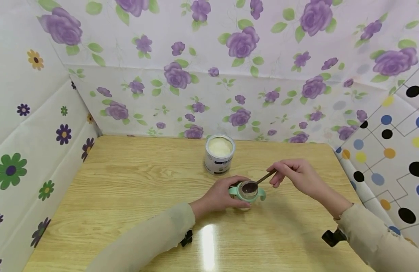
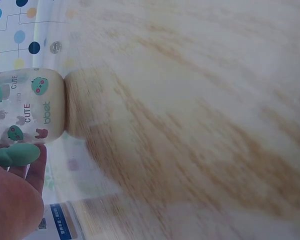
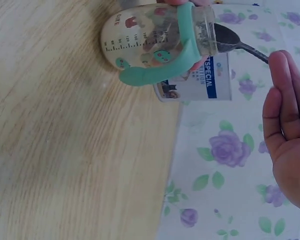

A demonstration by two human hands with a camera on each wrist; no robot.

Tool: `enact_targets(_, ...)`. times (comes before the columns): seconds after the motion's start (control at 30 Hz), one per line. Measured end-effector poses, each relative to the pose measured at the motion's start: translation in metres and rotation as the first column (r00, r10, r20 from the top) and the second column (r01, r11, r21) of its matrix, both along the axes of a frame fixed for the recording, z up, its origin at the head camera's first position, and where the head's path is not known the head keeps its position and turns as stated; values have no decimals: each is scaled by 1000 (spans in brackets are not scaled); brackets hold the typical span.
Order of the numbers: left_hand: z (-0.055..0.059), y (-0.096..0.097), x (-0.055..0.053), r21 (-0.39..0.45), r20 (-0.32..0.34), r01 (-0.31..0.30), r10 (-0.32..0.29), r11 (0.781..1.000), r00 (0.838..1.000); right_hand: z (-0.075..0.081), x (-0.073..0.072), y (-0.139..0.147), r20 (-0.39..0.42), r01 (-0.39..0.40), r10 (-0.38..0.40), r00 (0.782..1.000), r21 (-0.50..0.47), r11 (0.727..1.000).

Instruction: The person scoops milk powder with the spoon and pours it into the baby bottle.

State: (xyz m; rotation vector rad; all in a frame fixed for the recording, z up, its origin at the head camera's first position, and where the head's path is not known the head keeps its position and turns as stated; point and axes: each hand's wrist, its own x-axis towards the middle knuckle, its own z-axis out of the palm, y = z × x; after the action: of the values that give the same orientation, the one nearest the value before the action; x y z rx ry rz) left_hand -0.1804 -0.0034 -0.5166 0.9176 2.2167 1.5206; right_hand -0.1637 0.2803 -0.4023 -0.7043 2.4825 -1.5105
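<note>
A clear baby bottle (image 1: 247,196) with mint-green handles stands upright on the table, its mouth uncovered. My left hand (image 1: 220,194) grips it from the left side; in the left wrist view the bottle (image 2: 27,105) shows printed pictures and "CUTE" lettering. Between thumb and fingers, my right hand (image 1: 296,174) pinches the handle of a dark spoon (image 1: 249,187). The spoon's bowl is right at the bottle's mouth, as the right wrist view also shows with the spoon (image 3: 227,38) against the rim. Whether powder lies in the bowl, I cannot tell.
Behind the bottle, an open can (image 1: 218,166) holds pale powder. The wooden table (image 1: 134,181) meets a flower-print cloth (image 1: 175,102) at the back, with patterned cloths at both sides. Light glares off the table's front.
</note>
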Motion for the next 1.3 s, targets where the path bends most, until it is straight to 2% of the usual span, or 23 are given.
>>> enact_targets(0.13,0,-1,0,4,11,-4,3,1000,1000,-6,-3,-1,16,54,-54,998,-29,998)
enact_targets(0.27,1,-1,0,-3,2,-9,9,1000,1000,-12,-6,-3,31,65,-64,997,-44,997)
enact_targets(0.43,2,0,1,-22,-4,-10,10,1000,1000,-16,-10,-4,88,77,-71,994,-57,995)
enact_targets(0.77,3,-5,2,-15,-16,7,-7,1000,1000,-13,-12,-2,142,137,-127,982,-65,988)
enact_targets(0.9,12,-18,4,-1,14,10,-10,1000,1000,-13,-12,-1,153,146,-131,979,-86,986)
enact_targets(1.07,31,-42,2,-4,-8,-10,10,1000,1000,-11,-12,1,143,159,-143,979,-100,982)
enact_targets(1.2,44,-64,-5,23,-79,-72,74,997,994,-8,-12,2,136,168,-153,979,-105,980)
enact_targets(1.3,52,-78,-12,44,-152,-154,159,987,975,-5,-13,3,141,173,-156,978,-123,977)
